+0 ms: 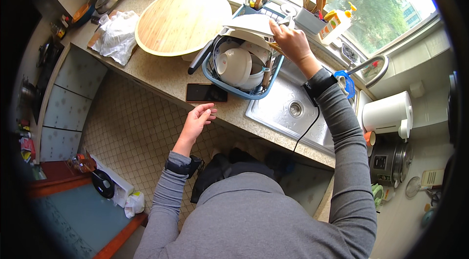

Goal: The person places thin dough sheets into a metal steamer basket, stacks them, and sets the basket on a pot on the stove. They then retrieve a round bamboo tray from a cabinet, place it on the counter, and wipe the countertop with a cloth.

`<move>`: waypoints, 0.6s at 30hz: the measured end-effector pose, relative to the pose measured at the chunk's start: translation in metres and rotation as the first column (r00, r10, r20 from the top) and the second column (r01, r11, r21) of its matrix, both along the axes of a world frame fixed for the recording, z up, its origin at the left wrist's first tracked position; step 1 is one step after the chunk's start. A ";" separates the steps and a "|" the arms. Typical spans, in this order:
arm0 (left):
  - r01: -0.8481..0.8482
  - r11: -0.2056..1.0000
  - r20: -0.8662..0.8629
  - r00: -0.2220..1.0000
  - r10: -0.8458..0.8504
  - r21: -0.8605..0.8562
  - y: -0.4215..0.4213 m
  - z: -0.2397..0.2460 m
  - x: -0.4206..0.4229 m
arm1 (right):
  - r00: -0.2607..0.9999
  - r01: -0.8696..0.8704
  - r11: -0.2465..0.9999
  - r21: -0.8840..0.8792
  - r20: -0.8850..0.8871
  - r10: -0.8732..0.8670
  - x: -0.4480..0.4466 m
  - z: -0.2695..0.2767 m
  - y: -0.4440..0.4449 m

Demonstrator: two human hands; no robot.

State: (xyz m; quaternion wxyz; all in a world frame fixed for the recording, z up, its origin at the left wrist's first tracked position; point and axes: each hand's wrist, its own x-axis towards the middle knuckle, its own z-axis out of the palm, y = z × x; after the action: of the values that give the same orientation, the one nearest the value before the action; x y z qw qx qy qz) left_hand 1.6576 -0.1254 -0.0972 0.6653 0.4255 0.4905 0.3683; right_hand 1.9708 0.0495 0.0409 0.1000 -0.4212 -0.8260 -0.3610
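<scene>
My right hand [292,43] is at the upper right of a blue plastic dish basket [237,91], its fingers closed on the rim of a white dish [253,24] at the basket's back. White bowls [234,66] and other dishes are piled in the basket, and a dark handle [200,57] sticks out at its left. Chopsticks [276,47] show beside my right hand. My left hand [198,120] hovers by the counter's front edge with nothing in it, its fingers apart. Just beyond it lies a dark smartphone [206,92].
Left of the basket rests a round wooden board [179,21], with a white cloth [116,35] farther left. A steel sink [282,112] with a curved faucet [381,72] is at right. Utensil holders and a pump bottle [335,26] line the windowsill. A black cable [307,131] hangs from my right wrist.
</scene>
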 end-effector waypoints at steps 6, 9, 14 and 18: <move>-0.018 1.000 -0.004 1.000 0.018 -0.021 -0.001 -0.002 0.007 | 0.999 0.001 1.000 0.022 0.037 -0.002 -0.004 -0.011 0.003; -0.031 0.999 -0.015 0.999 0.031 -0.027 -0.001 -0.001 0.009 | 1.000 -0.002 1.000 -0.009 0.017 0.002 -0.006 -0.016 0.003; -0.063 0.998 -0.020 0.998 0.062 -0.032 -0.002 -0.003 0.009 | 0.999 -0.028 0.999 0.031 0.033 0.027 -0.010 -0.027 0.005; -0.091 0.995 -0.030 0.995 0.090 -0.038 -0.004 -0.006 0.007 | 1.000 -0.013 1.000 -0.002 0.011 0.013 -0.013 -0.040 0.011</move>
State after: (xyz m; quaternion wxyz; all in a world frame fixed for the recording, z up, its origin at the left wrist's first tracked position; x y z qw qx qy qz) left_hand 1.6648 -0.1299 -0.1028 0.6493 0.3948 0.5258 0.3822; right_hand 1.9582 0.0601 0.0006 0.0971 -0.4140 -0.8296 -0.3619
